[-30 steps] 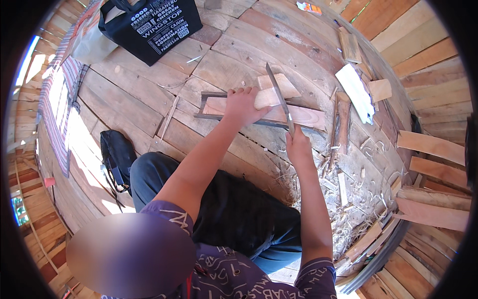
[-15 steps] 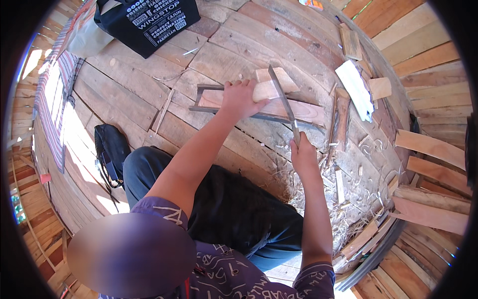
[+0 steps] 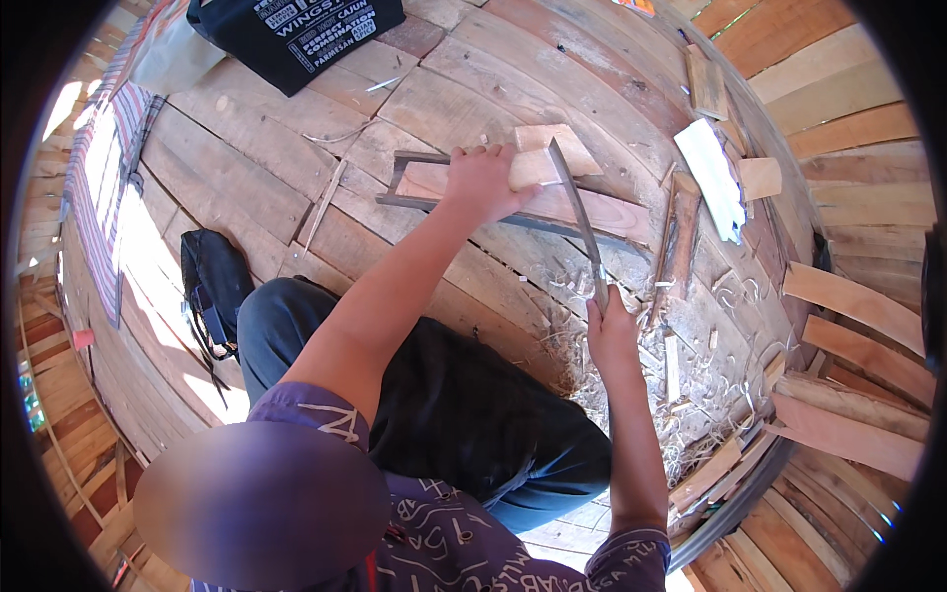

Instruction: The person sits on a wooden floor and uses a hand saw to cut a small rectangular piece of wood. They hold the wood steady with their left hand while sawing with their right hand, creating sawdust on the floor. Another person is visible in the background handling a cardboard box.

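Note:
My left hand (image 3: 480, 187) presses a pale wooden block (image 3: 533, 170) down, fingers curled over its far side and thumb along the near side. Beneath it lies a pinkish board (image 3: 607, 211) set in a dark channel-shaped frame (image 3: 419, 157). Closed around the handle of a hand saw, my right hand (image 3: 614, 333) is low and to the right. The long narrow saw blade (image 3: 580, 212) slants up and left across the block's right end; its teeth are too small to see. A flat piece of wood (image 3: 570, 148) lies just beyond the blade.
Curly shavings (image 3: 725, 385) litter the plank floor to the right. A rough wooden stick (image 3: 679, 237) and a white sheet-like piece (image 3: 712, 178) lie there too. Slats (image 3: 853, 306) lean at the far right. A black printed bag (image 3: 306, 39) stands at the upper left, a black pouch (image 3: 215, 271) below.
My right hand has drawn the saw back toward me and slightly right. The blade now looks more bowed. My left hand stays on the block; the whole view has shifted a little.

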`<state>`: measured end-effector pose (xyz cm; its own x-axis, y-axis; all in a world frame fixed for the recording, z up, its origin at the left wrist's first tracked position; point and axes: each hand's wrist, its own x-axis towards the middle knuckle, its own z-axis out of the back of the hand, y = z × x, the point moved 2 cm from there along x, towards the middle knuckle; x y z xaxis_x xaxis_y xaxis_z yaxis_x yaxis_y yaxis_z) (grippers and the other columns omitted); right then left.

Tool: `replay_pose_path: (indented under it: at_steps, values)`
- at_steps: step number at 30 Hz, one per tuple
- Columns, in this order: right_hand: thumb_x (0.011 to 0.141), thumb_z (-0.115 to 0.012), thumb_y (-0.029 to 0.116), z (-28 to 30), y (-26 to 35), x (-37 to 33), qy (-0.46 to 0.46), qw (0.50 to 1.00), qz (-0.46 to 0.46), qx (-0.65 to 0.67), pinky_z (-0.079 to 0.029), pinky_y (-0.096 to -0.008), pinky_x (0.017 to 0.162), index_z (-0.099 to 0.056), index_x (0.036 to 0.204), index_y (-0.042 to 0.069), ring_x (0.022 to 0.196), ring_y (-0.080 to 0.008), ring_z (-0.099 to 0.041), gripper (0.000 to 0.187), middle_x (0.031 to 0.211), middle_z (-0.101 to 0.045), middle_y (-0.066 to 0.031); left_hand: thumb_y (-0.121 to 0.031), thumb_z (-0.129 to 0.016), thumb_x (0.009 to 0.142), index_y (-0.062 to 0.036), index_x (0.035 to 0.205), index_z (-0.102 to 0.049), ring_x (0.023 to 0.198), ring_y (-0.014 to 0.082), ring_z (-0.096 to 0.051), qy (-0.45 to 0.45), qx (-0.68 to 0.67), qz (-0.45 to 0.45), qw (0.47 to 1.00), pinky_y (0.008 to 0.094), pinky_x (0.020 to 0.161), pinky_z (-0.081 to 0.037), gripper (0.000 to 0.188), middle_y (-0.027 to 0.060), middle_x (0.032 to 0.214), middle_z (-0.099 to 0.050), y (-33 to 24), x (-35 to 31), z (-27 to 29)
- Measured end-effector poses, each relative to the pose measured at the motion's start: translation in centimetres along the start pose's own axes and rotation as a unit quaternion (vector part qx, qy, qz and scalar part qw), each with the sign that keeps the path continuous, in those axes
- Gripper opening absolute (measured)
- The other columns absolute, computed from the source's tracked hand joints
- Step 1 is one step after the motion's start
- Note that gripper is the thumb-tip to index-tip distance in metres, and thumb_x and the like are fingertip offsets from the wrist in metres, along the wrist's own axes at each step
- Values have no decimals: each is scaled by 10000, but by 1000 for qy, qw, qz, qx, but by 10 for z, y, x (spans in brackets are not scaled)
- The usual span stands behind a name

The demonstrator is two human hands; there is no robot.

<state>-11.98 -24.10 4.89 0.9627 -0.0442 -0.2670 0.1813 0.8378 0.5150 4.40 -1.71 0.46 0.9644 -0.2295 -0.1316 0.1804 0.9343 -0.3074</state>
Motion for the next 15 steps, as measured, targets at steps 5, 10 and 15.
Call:
replay_pose_path:
  at_steps: [5, 10, 15]
  values:
    - [938, -557, 159, -16, 5, 42, -21, 999, 12, 29, -494, -555, 608, -502, 1067, 25, 735, -480, -633, 195, 758, -640, -276, -625, -570, 820, -48, 1210, -565, 1113, 281, -601, 15, -31, -16, 999, 498, 956, -381, 696, 134, 1162, -646, -5, 0, 1]
    - [942, -556, 156, -9, 1, 22, -10, 1000, -8, 20, -493, -538, 587, -515, 1058, 14, 719, -478, -633, 188, 732, -626, -284, -618, -577, 818, -49, 1217, -564, 1114, 280, -601, 38, -9, 16, 999, 499, 953, -382, 695, 129, 1127, -653, -4, 2, 5]
    - [942, -558, 155, 4, -9, -20, -7, 1000, -10, 7, -499, -521, 572, -508, 1082, 18, 705, -474, -633, 203, 718, -625, -281, -615, -588, 810, -53, 1168, -573, 1056, 303, -618, -11, -14, -1, 1000, 502, 941, -392, 666, 165, 1061, -664, 2, 1, -4]
